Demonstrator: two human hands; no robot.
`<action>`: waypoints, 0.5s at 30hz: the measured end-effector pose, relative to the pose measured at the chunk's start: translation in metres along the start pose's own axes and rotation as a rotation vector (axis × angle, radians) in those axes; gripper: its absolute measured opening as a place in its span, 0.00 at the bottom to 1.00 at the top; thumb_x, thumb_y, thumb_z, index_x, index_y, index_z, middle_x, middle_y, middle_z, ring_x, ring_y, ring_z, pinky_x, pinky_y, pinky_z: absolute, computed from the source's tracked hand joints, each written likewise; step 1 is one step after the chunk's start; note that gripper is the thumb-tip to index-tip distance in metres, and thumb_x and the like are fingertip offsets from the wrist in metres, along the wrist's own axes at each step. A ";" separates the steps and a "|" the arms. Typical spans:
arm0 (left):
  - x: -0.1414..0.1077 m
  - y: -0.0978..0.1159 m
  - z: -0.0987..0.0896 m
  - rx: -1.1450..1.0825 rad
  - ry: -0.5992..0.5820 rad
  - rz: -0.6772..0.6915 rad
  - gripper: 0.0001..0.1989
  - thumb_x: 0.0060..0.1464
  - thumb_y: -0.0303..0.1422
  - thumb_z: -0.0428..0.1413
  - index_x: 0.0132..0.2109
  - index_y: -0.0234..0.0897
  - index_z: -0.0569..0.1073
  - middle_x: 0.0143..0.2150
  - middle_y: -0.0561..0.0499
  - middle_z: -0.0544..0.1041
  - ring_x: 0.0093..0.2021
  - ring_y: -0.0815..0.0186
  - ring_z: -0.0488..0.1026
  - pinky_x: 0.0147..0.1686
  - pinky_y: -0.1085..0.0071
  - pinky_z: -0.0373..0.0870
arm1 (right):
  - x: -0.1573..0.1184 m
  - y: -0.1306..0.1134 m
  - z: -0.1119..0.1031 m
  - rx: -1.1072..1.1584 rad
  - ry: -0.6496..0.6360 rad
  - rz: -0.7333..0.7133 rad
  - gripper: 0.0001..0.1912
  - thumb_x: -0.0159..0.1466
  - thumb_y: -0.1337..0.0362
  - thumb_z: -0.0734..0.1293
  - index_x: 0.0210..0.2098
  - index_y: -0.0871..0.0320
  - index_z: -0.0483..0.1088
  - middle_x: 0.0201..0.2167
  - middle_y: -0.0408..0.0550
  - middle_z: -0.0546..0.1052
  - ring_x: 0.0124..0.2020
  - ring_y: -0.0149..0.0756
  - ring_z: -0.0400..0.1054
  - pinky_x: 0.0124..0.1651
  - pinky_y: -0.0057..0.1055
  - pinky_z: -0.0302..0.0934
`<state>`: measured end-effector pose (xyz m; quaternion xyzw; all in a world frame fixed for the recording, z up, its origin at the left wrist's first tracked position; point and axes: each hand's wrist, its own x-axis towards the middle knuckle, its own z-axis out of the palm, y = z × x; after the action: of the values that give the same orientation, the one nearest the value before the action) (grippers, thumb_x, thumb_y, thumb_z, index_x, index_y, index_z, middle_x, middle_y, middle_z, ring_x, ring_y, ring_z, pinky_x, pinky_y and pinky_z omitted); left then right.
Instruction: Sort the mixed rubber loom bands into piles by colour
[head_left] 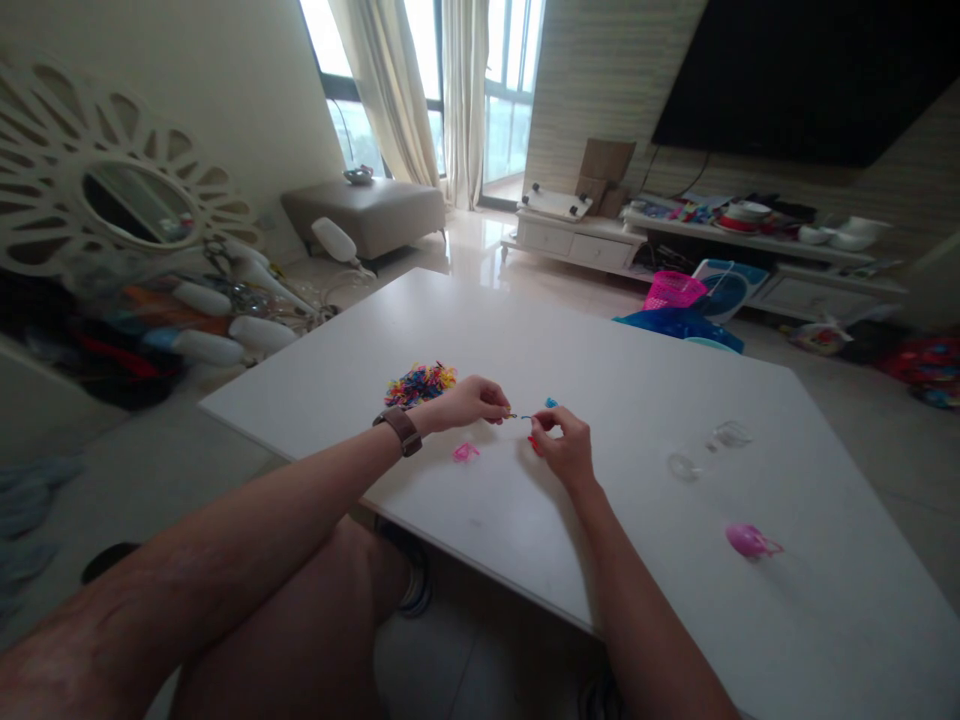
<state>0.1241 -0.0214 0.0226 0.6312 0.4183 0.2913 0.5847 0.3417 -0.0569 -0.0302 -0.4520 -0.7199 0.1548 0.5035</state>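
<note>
Your left hand (475, 401) pinches a small dark piece (513, 415), your right hand (568, 446) a thin blue strip (526, 417), its long axis running leftward toward the piece; above the table (517, 335), both lie between your hands, just apart.

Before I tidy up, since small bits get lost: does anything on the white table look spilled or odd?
Nothing looks clearly spilled or damaged. Slightly untidy: the multicoloured heap lies loose on the white table beside the left hand, with a small pink cluster apart from it, nearer the person.
</note>
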 end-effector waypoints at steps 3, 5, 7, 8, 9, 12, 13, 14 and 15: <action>0.002 -0.003 -0.001 -0.016 0.021 -0.015 0.12 0.45 0.33 0.68 0.34 0.28 0.78 0.29 0.45 0.80 0.27 0.70 0.74 0.31 0.73 0.72 | 0.002 0.021 -0.009 -0.091 0.152 0.092 0.09 0.64 0.61 0.65 0.32 0.58 0.74 0.29 0.48 0.77 0.29 0.36 0.69 0.37 0.34 0.65; 0.003 -0.005 0.000 -0.027 0.018 -0.027 0.12 0.45 0.33 0.68 0.34 0.28 0.78 0.29 0.44 0.80 0.27 0.70 0.75 0.32 0.72 0.73 | 0.003 0.037 -0.012 -0.132 0.193 0.154 0.11 0.64 0.59 0.65 0.32 0.59 0.75 0.30 0.50 0.77 0.30 0.38 0.70 0.37 0.36 0.65; 0.004 -0.007 0.002 -0.021 0.009 -0.033 0.13 0.45 0.35 0.68 0.34 0.29 0.78 0.30 0.44 0.80 0.28 0.69 0.76 0.32 0.72 0.73 | 0.004 0.051 -0.012 -0.154 0.197 0.179 0.12 0.64 0.57 0.66 0.31 0.59 0.76 0.30 0.50 0.78 0.30 0.39 0.69 0.37 0.36 0.65; 0.003 -0.007 0.003 -0.013 0.006 -0.031 0.13 0.45 0.35 0.68 0.34 0.29 0.78 0.30 0.44 0.80 0.28 0.69 0.76 0.32 0.72 0.74 | 0.005 0.057 -0.010 -0.163 0.199 0.184 0.13 0.64 0.56 0.66 0.31 0.59 0.76 0.29 0.51 0.78 0.30 0.39 0.69 0.36 0.36 0.64; 0.003 -0.006 0.004 -0.003 0.001 -0.028 0.14 0.46 0.36 0.68 0.34 0.29 0.78 0.30 0.44 0.80 0.28 0.68 0.76 0.32 0.72 0.74 | 0.006 0.062 -0.008 -0.170 0.200 0.182 0.14 0.64 0.56 0.66 0.31 0.59 0.76 0.29 0.51 0.78 0.29 0.38 0.69 0.35 0.35 0.64; 0.003 -0.006 0.006 0.006 -0.018 -0.021 0.15 0.46 0.38 0.68 0.35 0.28 0.79 0.29 0.44 0.80 0.28 0.68 0.76 0.32 0.72 0.74 | 0.008 0.072 0.000 -0.186 0.200 0.158 0.16 0.64 0.54 0.66 0.30 0.59 0.77 0.27 0.50 0.77 0.27 0.37 0.67 0.33 0.33 0.63; 0.003 -0.006 0.006 0.004 -0.024 -0.024 0.15 0.46 0.38 0.68 0.35 0.28 0.79 0.29 0.44 0.80 0.28 0.68 0.76 0.32 0.72 0.74 | 0.009 0.074 0.001 -0.192 0.203 0.150 0.16 0.64 0.53 0.66 0.31 0.59 0.78 0.27 0.50 0.77 0.27 0.37 0.66 0.32 0.33 0.62; 0.003 -0.006 0.007 0.001 -0.026 -0.028 0.16 0.46 0.38 0.69 0.35 0.28 0.79 0.30 0.44 0.80 0.28 0.68 0.76 0.32 0.72 0.74 | 0.010 0.074 0.003 -0.201 0.206 0.144 0.16 0.64 0.53 0.66 0.31 0.59 0.78 0.26 0.49 0.76 0.27 0.37 0.66 0.32 0.33 0.62; 0.003 -0.006 0.007 0.000 -0.027 -0.033 0.16 0.46 0.39 0.69 0.35 0.28 0.79 0.30 0.44 0.80 0.28 0.68 0.76 0.32 0.72 0.74 | 0.011 0.072 0.003 -0.209 0.208 0.139 0.16 0.65 0.54 0.66 0.32 0.59 0.78 0.27 0.49 0.76 0.27 0.37 0.66 0.33 0.33 0.62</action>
<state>0.1306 -0.0221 0.0151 0.6280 0.4210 0.2729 0.5949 0.3736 -0.0083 -0.0742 -0.5642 -0.6430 0.0660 0.5138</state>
